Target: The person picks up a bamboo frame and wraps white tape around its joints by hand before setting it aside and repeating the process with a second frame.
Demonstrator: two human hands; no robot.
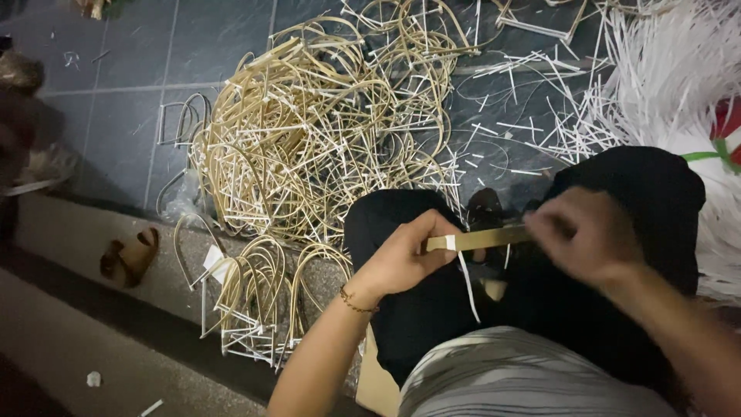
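Fabric with grey stripes (pixel 525 371) covers your body at the bottom edge, and above it your two knees in black trousers (pixel 656 201) fill the middle of the view. Over your lap you hold one flat tan strip (pixel 486 238), lying almost level between both hands. Your left hand (pixel 405 255) is closed around the left end of the strip, thumb on top, where one small white band wraps it; a thin bracelet (pixel 356 303) sits on that wrist. One narrow white strip (pixel 468 284) hangs down from the tan strip just beside your left fingers. Your right hand (pixel 583 232) is blurred; it is closed on the right end of the tan strip, but how the fingers lie there I cannot tell.

To the left of your knee, on the pale step (pixel 69 239), a small group of bent cane arches (pixel 255 297) stands close together; I cannot count them exactly. One brown sandal (pixel 131 255) lies further left on the same step. One dark sandal (pixel 485 210) shows between your knees.

Beyond, on the dark tiled floor (pixel 131 46), one large tangled pile of tan arches tied with white bands (pixel 309 131) spreads wide, too many to count. At the far right, many loose white strips (pixel 664 69) lie scattered and heaped, with one green band (pixel 706 154) near the edge.
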